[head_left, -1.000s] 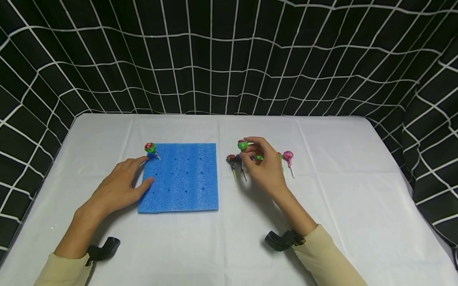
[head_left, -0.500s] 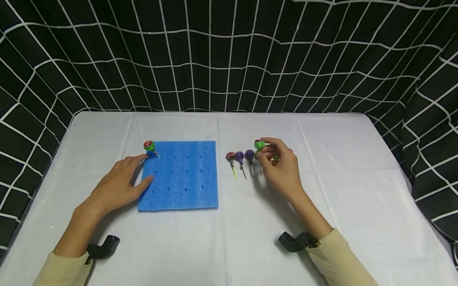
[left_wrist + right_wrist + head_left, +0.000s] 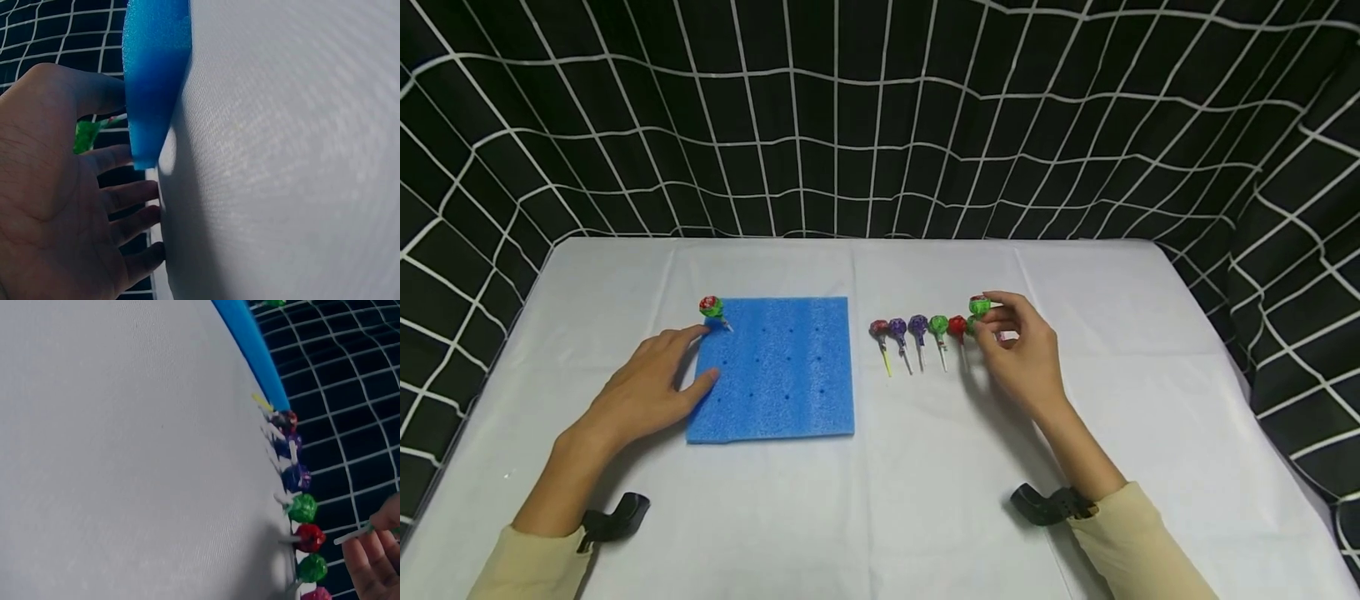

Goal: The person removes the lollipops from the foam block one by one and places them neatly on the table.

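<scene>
My left hand [image 3: 651, 387] rests at the left side of a blue foam board [image 3: 805, 408] dotted with small holes, thumb and fingers spread along its edge. A lollipop [image 3: 711, 307] in green and red wrapping stands tilted at the board's far left corner. In my right hand [image 3: 1022, 350], thumb and fingers pinch another green and red lollipop [image 3: 979, 306]; its white stick [image 3: 351, 535] sticks out in the right wrist view. Beneath that hand runs a row of wrapped lollipops, including a red one [image 3: 957, 326] and a green one [image 3: 304, 508]. My right hand partly hides the row's right end.
Further left in the row lie two purple lollipops [image 3: 918, 326] and a dark red one [image 3: 879, 328] with a yellow stick. White cloth [image 3: 925, 500] covers the table. Black fabric with a white net [image 3: 850, 125] rises behind and at both sides.
My right hand has moved rightward along the row with the pinched lollipop, uncovering purple, green and red ones. The left hand stays at the foam board.
</scene>
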{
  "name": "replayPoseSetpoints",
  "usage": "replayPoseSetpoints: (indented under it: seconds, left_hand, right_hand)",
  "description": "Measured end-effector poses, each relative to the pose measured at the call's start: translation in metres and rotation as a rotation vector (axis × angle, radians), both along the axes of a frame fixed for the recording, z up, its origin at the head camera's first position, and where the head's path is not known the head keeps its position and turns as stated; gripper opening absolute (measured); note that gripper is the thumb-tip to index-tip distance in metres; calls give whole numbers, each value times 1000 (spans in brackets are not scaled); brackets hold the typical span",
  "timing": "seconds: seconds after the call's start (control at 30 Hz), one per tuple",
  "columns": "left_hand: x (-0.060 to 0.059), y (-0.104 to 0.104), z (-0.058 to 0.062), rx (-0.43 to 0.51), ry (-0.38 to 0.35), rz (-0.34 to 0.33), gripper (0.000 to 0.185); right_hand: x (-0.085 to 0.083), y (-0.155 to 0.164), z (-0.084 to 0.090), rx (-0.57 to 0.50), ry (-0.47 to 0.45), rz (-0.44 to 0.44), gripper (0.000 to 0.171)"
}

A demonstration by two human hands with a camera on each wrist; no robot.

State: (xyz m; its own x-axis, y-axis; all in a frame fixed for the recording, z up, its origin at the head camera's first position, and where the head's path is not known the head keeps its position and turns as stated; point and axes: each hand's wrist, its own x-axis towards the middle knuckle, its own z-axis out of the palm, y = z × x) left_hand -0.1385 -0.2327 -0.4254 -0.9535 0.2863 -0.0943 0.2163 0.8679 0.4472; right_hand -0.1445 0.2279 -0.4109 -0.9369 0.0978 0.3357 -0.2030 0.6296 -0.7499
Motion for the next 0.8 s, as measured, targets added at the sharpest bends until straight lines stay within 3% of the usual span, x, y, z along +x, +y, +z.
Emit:
replayPoseSetpoints:
  seconds: [0.4, 0.6, 0.8]
  left_hand:
    - [0, 3, -2, 0, -14, -4, 73]
    - [-1, 5, -1, -3, -10, -2, 72]
    - [-1, 3, 1, -11, -4, 10, 72]
  right_hand:
    - [3, 32, -10, 18, -39, -52, 39]
    - [5, 53, -14, 70, -47, -107, 38]
    - [2, 60, -15, 110, -89, -109, 38]
